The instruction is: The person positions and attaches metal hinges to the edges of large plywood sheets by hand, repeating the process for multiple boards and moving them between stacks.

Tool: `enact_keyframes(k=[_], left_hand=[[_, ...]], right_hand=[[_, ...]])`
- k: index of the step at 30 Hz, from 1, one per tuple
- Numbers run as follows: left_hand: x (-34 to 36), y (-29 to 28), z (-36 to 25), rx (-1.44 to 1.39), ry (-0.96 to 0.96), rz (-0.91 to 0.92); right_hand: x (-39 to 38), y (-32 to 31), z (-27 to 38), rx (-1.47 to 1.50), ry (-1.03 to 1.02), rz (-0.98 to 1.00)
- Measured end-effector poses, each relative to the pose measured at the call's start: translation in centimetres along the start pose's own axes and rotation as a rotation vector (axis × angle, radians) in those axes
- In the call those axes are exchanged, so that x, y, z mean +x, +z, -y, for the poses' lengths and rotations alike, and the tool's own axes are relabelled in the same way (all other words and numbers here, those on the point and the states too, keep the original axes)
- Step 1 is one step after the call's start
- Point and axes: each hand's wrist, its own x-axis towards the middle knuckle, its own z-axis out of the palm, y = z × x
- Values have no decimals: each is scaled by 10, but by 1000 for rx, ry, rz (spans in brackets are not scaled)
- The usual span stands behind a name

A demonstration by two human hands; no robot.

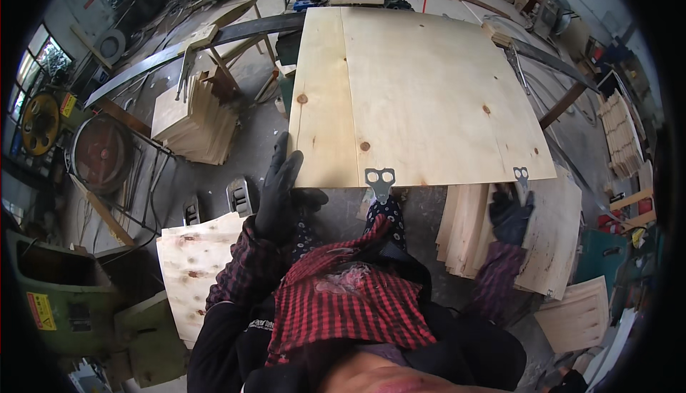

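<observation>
A large pale wooden panel (pixel 429 93) with several knots lies in front of me. My left hand (pixel 277 196), in a dark glove, is at its near left corner, fingers spread along the side edge and the thumb by the near edge. Two grey metal plates, each with two round holes, sit at the near edge: one plate (pixel 380 183) near the middle, the other plate (pixel 522 176) near the right corner. Just below the right plate is my right hand (pixel 510 216), also gloved, slightly blurred, with fingers apart and nothing visible in them.
Stacked boards (pixel 529 239) stand at my right, and a knotty sheet (pixel 200 271) lies at my left. Farther left are a pile of wooden sheets (pixel 196 125) and a round fan (pixel 102 153). A dark rail (pixel 164 57) runs out on the left. Green machinery (pixel 64 300) stands at lower left.
</observation>
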Motion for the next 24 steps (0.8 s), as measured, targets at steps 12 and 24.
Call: enact_keyframes(k=[12,24], left_hand=[[47,-27,56,-696,-663,40],[36,-31,47,-1077,-681,17]], right_hand=[[37,135,-94,154,-16,-81],[-29,190,-77,-638,-426,-177]])
